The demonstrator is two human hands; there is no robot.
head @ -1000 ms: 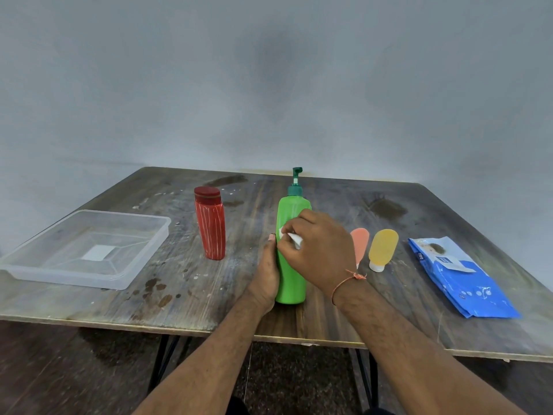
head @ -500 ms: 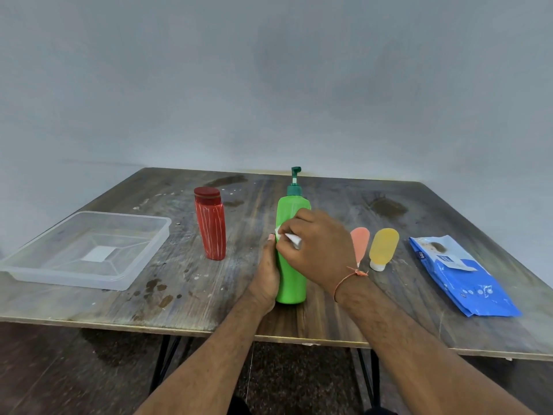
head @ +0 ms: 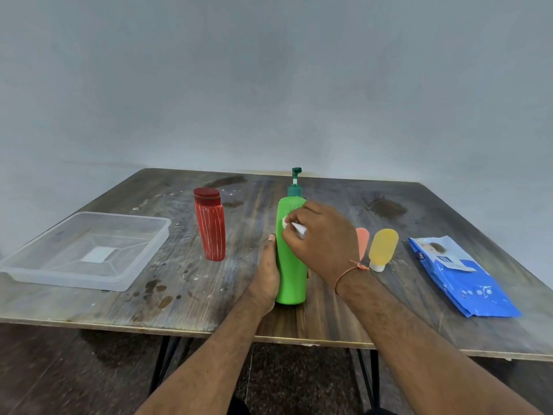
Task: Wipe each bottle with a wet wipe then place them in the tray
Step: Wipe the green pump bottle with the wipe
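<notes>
A green pump bottle [head: 291, 274] stands upright near the table's front edge. My left hand [head: 267, 272] grips its lower body from the left. My right hand [head: 321, 238] pinches a small white wet wipe [head: 294, 226] against the bottle's upper front. A red ribbed bottle [head: 211, 227] stands to the left. A pink squeeze bottle [head: 363, 242], partly hidden behind my right hand, and a yellow squeeze bottle [head: 383, 248] lie to the right. The clear plastic tray [head: 143, 262] sits at the left with no bottle inside.
A blue pack of wet wipes [head: 457, 277] lies at the right of the wooden table [head: 329, 322]. Dark stains mark the tabletop. A plain grey wall stands behind the table.
My right hand has slid the wipe a little upward on the green bottle. The left hand and the bottle have stayed in place.
</notes>
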